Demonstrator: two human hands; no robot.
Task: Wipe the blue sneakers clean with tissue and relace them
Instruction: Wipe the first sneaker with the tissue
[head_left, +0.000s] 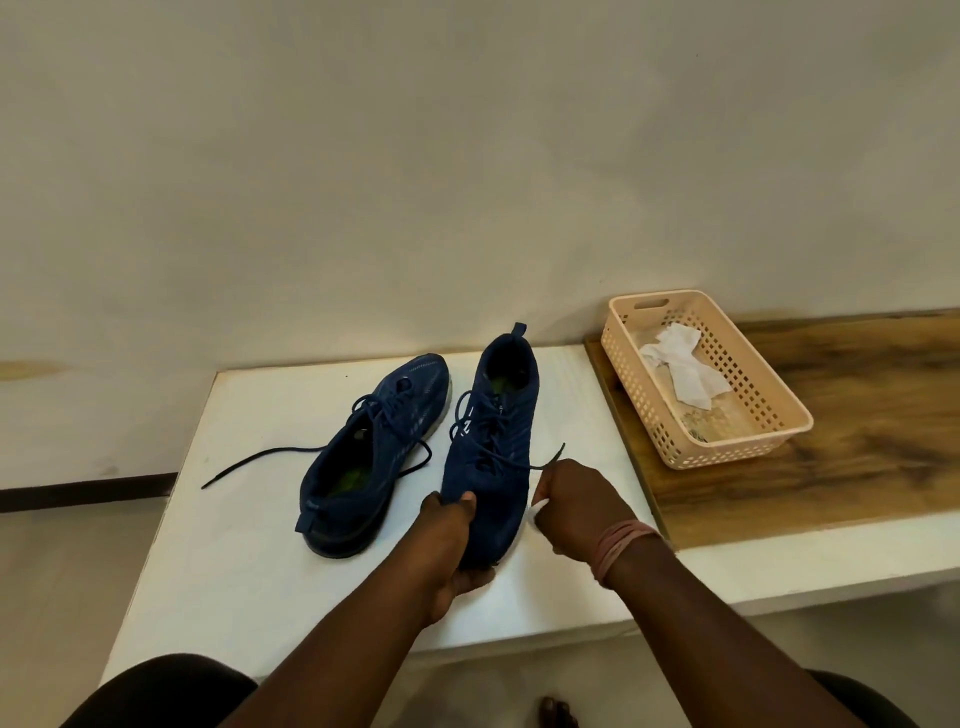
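Both sneakers are dark navy blue: the left sneaker (374, 441) shows faint lighter stripes across its upper, a black sole and a green insole; the right sneaker (493, 457) has a plain knit upper and a green insole too. Their laces (260, 457) are dark navy. The surface (249, 545) is white; its right part is brown wood grain (857, 441). The basket (789, 415) is pale peach with a grid of holes, holding white tissue (685, 369). Pink bands (618, 545) circle the right wrist.
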